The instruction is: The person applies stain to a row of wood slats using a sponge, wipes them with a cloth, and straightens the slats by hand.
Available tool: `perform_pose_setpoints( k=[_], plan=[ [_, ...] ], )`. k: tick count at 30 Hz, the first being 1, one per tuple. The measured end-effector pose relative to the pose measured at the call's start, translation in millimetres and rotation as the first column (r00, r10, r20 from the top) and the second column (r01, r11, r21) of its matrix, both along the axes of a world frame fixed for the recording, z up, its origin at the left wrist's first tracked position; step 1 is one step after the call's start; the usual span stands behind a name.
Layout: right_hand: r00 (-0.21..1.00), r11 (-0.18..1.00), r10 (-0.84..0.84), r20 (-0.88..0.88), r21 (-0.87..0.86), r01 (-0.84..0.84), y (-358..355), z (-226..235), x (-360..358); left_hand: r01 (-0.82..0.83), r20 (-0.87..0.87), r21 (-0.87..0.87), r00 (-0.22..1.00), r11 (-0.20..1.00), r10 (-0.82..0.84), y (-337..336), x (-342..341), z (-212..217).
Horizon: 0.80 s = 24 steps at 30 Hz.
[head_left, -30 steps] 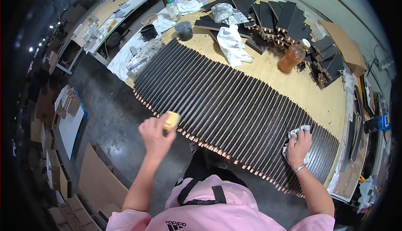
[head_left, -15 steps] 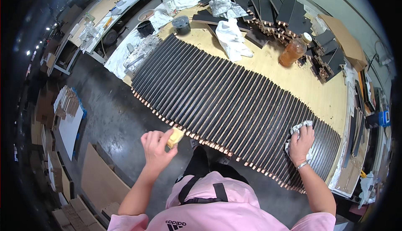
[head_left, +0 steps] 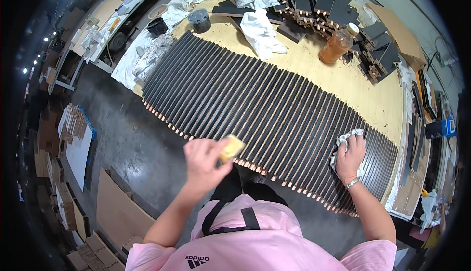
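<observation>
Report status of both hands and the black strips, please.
Left hand: holding yellow rectangular block by near ends of narrow black strips. Right hand: holding crumpled whitish cloth against strips. Strips: lying side by side. No visible obstruction.

I observe one head-worn fisheye camera, left of a side-by-side pair, facing down and forward over the counter. The pink shirt lies closest, at lower centre; the left hand and right hand show farther out. The wide lens also covers the floor; straight edges bend toward the rim.
</observation>
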State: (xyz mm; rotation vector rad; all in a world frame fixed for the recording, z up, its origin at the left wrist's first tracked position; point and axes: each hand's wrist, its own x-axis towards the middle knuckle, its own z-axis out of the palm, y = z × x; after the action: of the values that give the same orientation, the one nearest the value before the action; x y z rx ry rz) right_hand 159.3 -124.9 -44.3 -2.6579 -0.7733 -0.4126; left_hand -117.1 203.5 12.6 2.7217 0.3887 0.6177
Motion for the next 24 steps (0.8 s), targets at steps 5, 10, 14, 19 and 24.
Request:
perform_pose_setpoints(
  k=[5, 10, 14, 19, 24],
  plan=[
    [1.000, 1.000, -0.012, 0.007, 0.026, 0.011, 1, 0, 0, 0.007, 0.105, -0.034, 0.994, 0.999, -0.004, -6, 3, -8],
    [1.000, 1.000, 0.002, 0.012, 0.019, -0.002, 1, -1, -1, 0.127, -0.084, -0.013, 0.988, 0.992, -0.128, -3, 1, -4],
    [1.000, 1.000, 0.002, 0.028, 0.004, -0.002, 0, -2, 0, 0.052, -0.031, 0.027, 0.998, 0.998, -0.052, 1, 2, -2],
    [1.000, 1.000, -0.015, -0.023, -0.005, 0.015, 0, -1, 1, 0.034, 0.092, 0.031, 0.995, 0.999, -0.037, 6, -8, -5],
    [1.000, 1.000, -0.025, 0.007, -0.014, 0.025, 0, -2, 0, -0.100, 0.039, 0.004, 0.994, 0.995, 0.099, 5, -19, -14]
  ],
)
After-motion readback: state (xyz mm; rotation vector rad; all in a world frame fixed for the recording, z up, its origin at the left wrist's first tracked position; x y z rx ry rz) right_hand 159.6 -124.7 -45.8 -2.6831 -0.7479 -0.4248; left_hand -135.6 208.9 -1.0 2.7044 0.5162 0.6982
